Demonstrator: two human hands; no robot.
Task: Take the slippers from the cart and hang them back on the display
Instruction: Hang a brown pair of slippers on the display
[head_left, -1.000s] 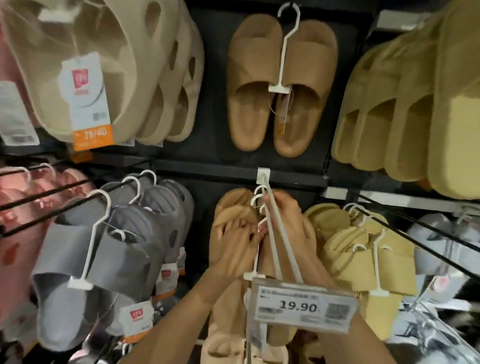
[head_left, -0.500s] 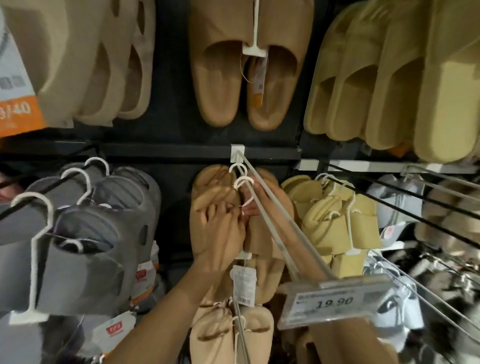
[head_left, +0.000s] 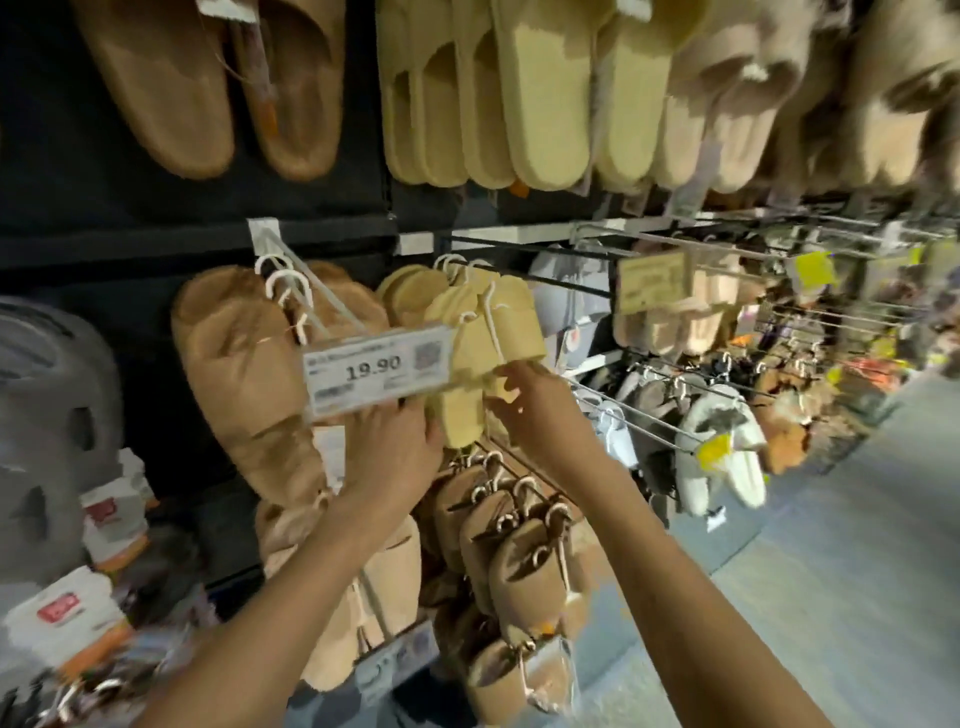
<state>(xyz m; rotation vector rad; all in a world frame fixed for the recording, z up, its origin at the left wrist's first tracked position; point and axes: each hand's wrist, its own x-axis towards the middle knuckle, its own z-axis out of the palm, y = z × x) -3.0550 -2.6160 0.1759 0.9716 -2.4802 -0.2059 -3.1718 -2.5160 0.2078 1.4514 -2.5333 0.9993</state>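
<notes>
Both hands are up at the slipper wall. The left hand (head_left: 395, 452) sits just under the white price tag reading 19.90 (head_left: 378, 370), fingers spread and relaxed, its fingertips touching the lower edge of the pale yellow open-toe slippers (head_left: 470, 358) that hang on the hook beside it. The right hand (head_left: 530, 400) reaches in from the other side, fingers bent against the bottom of that same yellow pair; whether it actually pinches the slipper or only touches it, I cannot tell. The two hands sit close together, the yellow pair between them. That pair hangs by white plastic hangers (head_left: 491, 312) on a black display prong (head_left: 524, 275). Left of the tag, the fuzzy tan slippers (head_left: 244, 374) already hang on their own white wire hook (head_left: 311, 291), hanger loops stacked along it. Below the hands, a row of brown closed-toe slippers (head_left: 519, 566) hangs on a lower prong.
</notes>
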